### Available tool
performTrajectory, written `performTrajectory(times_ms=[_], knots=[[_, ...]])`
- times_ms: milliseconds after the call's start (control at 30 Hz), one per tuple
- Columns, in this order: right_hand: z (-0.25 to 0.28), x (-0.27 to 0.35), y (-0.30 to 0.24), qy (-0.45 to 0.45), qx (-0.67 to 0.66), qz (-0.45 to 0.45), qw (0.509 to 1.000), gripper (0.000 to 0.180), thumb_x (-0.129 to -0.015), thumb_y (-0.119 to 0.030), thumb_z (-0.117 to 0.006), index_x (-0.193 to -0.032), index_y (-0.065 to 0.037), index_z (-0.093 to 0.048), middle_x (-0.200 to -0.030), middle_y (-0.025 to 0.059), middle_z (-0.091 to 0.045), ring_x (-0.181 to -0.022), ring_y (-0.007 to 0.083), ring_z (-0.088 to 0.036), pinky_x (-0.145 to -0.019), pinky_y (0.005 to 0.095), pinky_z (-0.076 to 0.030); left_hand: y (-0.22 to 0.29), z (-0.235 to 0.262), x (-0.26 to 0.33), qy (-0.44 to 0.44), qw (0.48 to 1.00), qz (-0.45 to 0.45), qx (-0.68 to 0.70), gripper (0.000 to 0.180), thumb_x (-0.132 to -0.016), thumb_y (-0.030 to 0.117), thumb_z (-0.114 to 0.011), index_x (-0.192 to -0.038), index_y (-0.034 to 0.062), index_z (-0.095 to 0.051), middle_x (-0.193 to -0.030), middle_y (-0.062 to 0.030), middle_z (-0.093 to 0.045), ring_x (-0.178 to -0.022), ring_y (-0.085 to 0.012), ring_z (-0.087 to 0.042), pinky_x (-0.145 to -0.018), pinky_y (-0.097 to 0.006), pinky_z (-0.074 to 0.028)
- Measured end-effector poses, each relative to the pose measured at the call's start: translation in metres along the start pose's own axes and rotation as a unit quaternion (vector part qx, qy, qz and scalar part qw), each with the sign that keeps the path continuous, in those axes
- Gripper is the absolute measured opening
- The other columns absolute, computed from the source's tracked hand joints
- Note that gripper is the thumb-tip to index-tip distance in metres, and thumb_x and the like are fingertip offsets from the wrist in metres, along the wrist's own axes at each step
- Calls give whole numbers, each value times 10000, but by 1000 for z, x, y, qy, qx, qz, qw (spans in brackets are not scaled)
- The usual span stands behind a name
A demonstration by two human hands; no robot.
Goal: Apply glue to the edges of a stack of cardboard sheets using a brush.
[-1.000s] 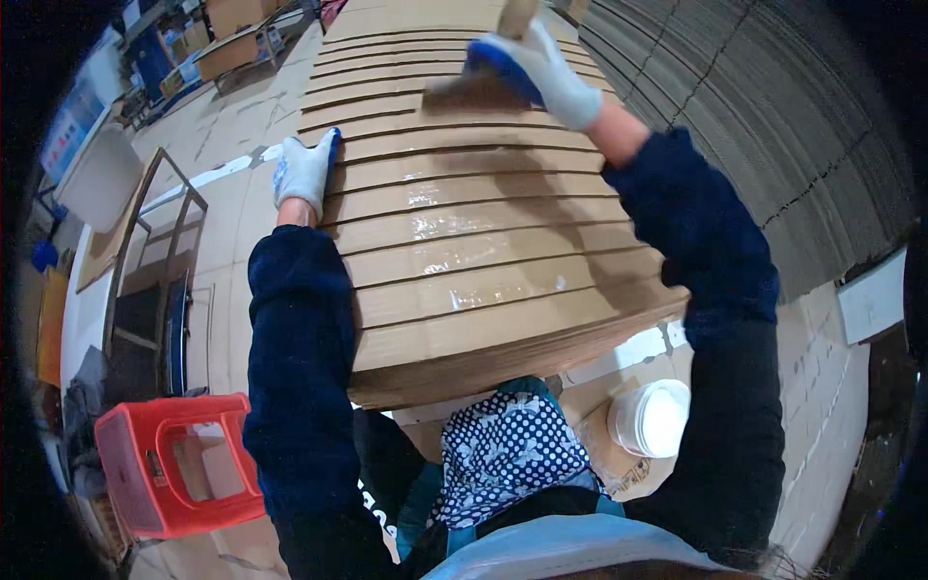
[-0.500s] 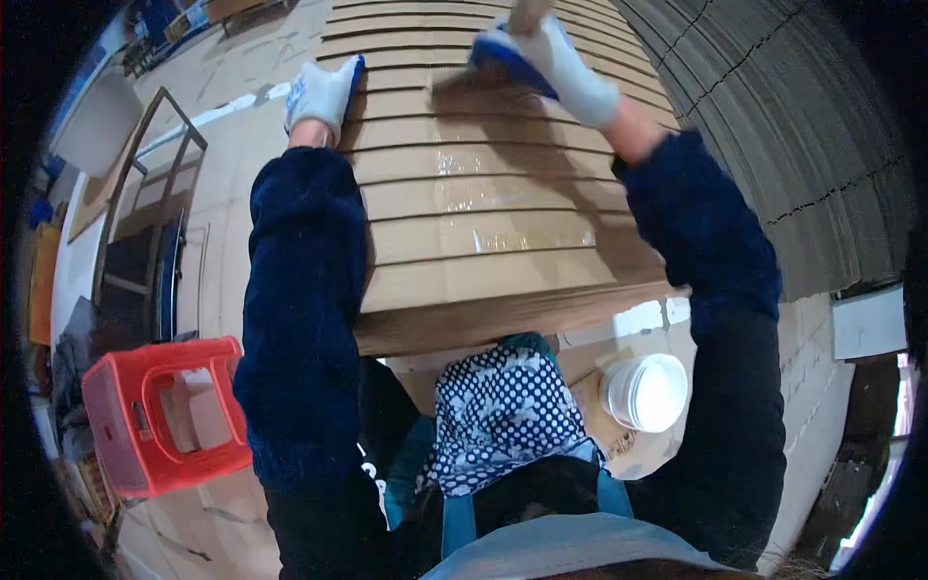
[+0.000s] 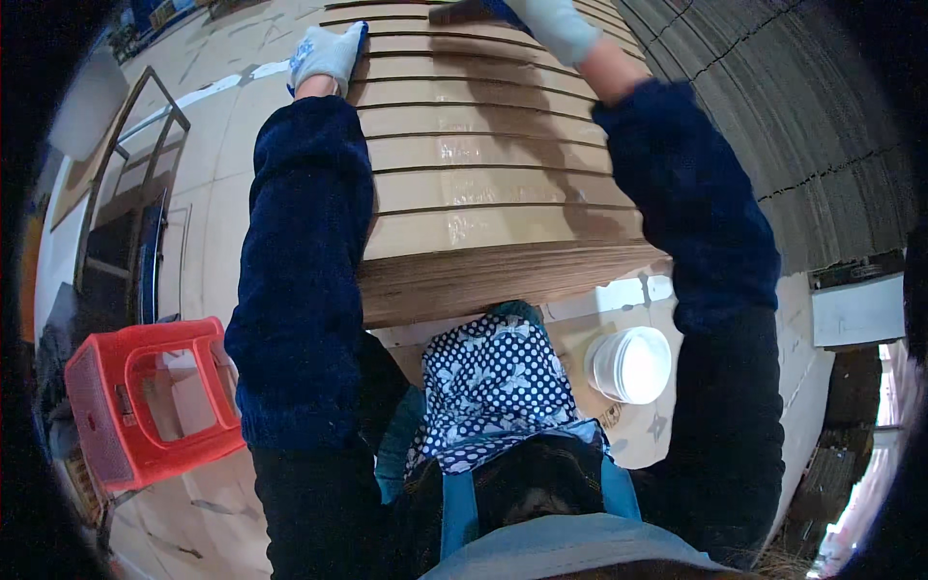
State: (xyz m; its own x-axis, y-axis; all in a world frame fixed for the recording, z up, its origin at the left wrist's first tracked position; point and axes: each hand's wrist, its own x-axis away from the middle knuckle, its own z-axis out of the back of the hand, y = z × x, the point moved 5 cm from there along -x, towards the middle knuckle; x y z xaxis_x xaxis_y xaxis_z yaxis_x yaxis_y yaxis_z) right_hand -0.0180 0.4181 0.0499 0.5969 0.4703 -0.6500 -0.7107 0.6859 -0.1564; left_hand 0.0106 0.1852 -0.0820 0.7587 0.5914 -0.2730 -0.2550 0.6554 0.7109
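A long row of overlapping brown cardboard sheets spreads out before me like shingles. My left hand, in a white and blue glove, rests against the row's left edge. Its thumb stands apart and the fingers look loosely stretched. At the far part of the row, my right hand grips a wide, flat brush in a matching glove. The brush's brown head is low over the sheets; whether it touches them cannot be made out. The top of the picture cuts off its handle and part of the hand.
A red plastic stool stands at the left, below a metal frame. A white bucket sits on the floor near my right arm. Tall stacked grey-brown sheets rise along the right. A polka-dot cloth covers my lap.
My right hand and the brush have moved farther away, to the top edge of the picture. The left hand stays at the row's left edge. The whole view has shifted slightly.
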Motion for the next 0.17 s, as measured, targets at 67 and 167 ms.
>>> performTrajectory(times_ms=[67,167], knots=[[-29,-11,-1,-7,-12,15,1000,319,-740,-335,-654,-739,-21,-596,-734,209,-606,-710,367,-587,-612,444,-435,-19,2,-3,-3,1000,13,-17,767,-704,611,-551,-1078,-59,-558,-1055,-275,-578,-1005,-376,-560,-848,-391,-427],[-47,-2,1,-13,-2,34,999,325,-736,-347,-653,-745,-25,-607,-712,209,-605,-698,366,-590,-616,434,-448,-24,-3,-8,-8,1000,11,-26,784,-717,601,-549,-1141,-58,-534,-1051,-273,-581,-1007,-370,-563,-851,-389,-427]])
